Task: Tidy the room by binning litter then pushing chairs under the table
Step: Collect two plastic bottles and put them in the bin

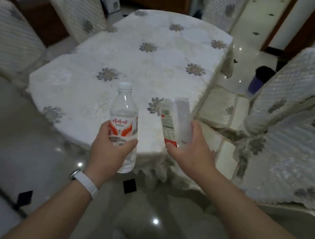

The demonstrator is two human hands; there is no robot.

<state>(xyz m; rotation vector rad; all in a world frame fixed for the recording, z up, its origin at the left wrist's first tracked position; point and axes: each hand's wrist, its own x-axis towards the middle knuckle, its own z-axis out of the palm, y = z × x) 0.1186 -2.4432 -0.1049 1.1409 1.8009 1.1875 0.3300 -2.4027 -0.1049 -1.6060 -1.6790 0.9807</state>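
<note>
Clear plastic, both items. Left hand (108, 144) grips a capped water bottle (125, 112) around its lower label, centre frame, upright above the near table edge. Right hand (191, 149) wraps the base of a second clear container (175, 120), tilted; its top is blurred, can't tell if it's capped.

Judgement: both are light and thin-walled and will crumple if squeezed. The smooth sides are probably slippery, so hold at the label band, not the neck. The bottle may hold a little water, so slightly bottom-heavy.

Table (151, 61) has a white floral cloth, soft and draped over the edges. Bin (259, 81), blue with a dark liner, is on the floor at right of frame, partly behind a covered chair (296, 85). Floor (63, 166) is glossy tile, likely slick. More covered chairs at left (7, 39) and upper left (79, 9) stand apart from the table.
</note>
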